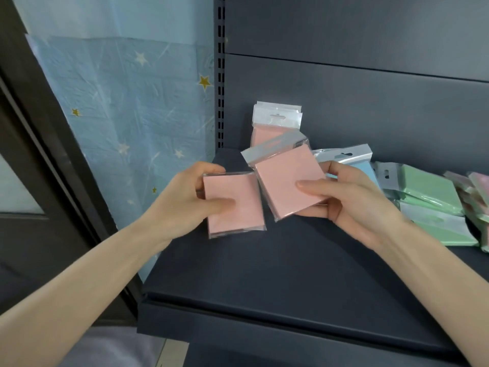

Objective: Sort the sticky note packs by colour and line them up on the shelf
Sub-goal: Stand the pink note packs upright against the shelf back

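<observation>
My left hand (188, 200) grips a pink sticky note pack (238, 205) in clear wrap, thumb on its face, above the dark shelf (264, 274). My right hand (352, 197) pinches a second pink pack (283, 178), tilted, with its silver hang tab pointing up-left. Behind them a third pink pack (275, 123) stands upright against the shelf's back panel. A blue pack (354, 160) lies partly hidden behind my right hand. Green packs (428, 192) lie in a loose pile at the right, with pinkish-purple packs (476, 186) at the frame's edge.
The shelf's slotted upright post (219, 75) marks its left end. Left of it hang a blue star-patterned sheet (132, 102) and a dark door frame (39, 128). The shelf's front lip (264, 316) runs below my forearms.
</observation>
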`<state>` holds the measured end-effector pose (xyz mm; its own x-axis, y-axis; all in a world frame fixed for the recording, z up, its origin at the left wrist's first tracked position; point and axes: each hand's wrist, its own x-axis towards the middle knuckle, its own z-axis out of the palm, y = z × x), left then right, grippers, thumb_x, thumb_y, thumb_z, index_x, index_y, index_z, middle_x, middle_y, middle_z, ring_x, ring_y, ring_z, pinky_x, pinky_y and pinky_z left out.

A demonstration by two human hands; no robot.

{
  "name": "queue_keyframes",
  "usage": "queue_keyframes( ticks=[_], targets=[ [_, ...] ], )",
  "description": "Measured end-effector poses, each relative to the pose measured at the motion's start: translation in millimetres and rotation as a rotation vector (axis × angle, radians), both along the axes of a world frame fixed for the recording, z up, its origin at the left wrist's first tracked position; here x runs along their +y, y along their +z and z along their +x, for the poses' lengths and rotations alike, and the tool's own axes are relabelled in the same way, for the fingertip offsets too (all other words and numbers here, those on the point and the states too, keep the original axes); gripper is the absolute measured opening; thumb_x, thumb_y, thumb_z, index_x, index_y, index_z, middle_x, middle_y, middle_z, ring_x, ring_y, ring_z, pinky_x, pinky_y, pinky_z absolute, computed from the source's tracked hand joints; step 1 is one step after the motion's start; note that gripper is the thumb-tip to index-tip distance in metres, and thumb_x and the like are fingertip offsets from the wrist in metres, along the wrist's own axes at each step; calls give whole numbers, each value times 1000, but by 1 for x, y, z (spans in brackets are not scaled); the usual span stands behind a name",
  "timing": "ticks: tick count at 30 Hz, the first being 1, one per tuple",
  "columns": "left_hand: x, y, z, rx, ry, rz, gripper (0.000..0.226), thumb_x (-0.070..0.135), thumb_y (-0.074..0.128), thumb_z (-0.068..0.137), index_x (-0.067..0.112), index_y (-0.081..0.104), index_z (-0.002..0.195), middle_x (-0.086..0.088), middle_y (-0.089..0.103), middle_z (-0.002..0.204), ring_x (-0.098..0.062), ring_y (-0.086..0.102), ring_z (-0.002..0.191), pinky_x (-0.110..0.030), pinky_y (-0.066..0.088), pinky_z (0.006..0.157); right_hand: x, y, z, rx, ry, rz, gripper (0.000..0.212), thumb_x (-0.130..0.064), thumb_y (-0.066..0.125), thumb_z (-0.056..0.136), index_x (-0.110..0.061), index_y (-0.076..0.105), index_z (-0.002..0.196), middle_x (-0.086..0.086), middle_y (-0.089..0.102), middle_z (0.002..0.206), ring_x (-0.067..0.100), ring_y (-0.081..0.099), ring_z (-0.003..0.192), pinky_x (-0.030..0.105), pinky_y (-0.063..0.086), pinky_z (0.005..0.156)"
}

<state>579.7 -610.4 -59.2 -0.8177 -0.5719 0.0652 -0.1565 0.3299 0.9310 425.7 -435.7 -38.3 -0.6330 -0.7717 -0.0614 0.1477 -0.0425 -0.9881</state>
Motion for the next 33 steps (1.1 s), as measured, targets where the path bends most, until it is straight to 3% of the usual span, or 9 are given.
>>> queue_keyframes(
  ticks=[4, 7, 13, 17, 19, 22, 25, 29, 33],
  targets=[
    [4, 1, -3, 121, 67, 267, 25, -6, 62, 81, 7, 69, 101, -11, 73, 97, -21, 69, 90, -26, 57, 78, -1, -1, 3, 3, 35, 22, 34, 5, 62, 81, -3, 55, 114, 11, 70, 100, 22, 71, 83, 35, 59, 67],
    [5, 1, -5, 144, 84, 365, 27, -9, 63, 79, 0, 63, 105, -18, 69, 103, -24, 70, 89, -31, 60, 72, -2, -2, 4, -30, 12, 20, 32, 5, 59, 84, -2, 53, 115, 12, 68, 108, 22, 72, 86, 36, 60, 65],
    [12, 3, -9, 241, -108, 559, 40, -12, 52, 84, 8, 60, 117, -14, 68, 113, -28, 66, 104, -42, 56, 84, -4, -4, 5, -101, 10, -8, 32, -4, 53, 90, -4, 54, 122, 10, 70, 111, 23, 69, 96, 34, 59, 69],
    [16, 3, -15, 273, -272, 623, 51, -11, 45, 87, 22, 52, 125, -24, 57, 122, -34, 60, 112, -45, 55, 86, -9, -9, 8, -74, 5, 5, 35, -10, 55, 91, -6, 50, 125, 7, 69, 114, 20, 68, 101, 30, 57, 76],
    [18, 3, -17, 234, -317, 549, 46, -2, 47, 91, 28, 52, 125, -25, 55, 122, -30, 61, 110, -43, 53, 90, -12, -13, 9, -32, -7, 14, 36, -10, 56, 92, -9, 48, 126, 6, 67, 117, 20, 67, 104, 33, 56, 84],
    [19, -1, -24, 142, -275, 173, 45, 11, 60, 89, 33, 47, 126, -7, 68, 109, -15, 66, 101, -34, 51, 91, -16, -18, 11, 206, -70, 114, 35, -14, 58, 91, -14, 46, 124, 1, 65, 117, 16, 64, 106, 37, 51, 95],
    [13, -4, -31, 118, -194, -60, 55, 7, 67, 83, 34, 44, 124, -1, 69, 98, -13, 67, 86, -26, 54, 79, -18, -19, 11, 493, -107, 256, 35, -18, 59, 90, -19, 44, 121, -3, 62, 114, 10, 60, 104, 30, 50, 91],
    [-4, -8, -40, 94, -161, -233, 64, 11, 71, 80, 45, 39, 124, -1, 62, 93, -17, 65, 80, -23, 53, 74, -21, -12, 4, 768, -141, 342, 35, -16, 58, 88, -20, 43, 119, -1, 63, 107, 15, 59, 94, 34, 50, 86],
    [-17, -7, -57, 88, -127, -326, 67, 10, 70, 81, 33, 36, 135, 2, 58, 90, -17, 65, 79, -16, 52, 69, -33, 2, -8, 936, -146, 416, 33, -12, 55, 87, -20, 40, 116, 4, 65, 94, 19, 60, 80, 33, 51, 67]
  ],
)
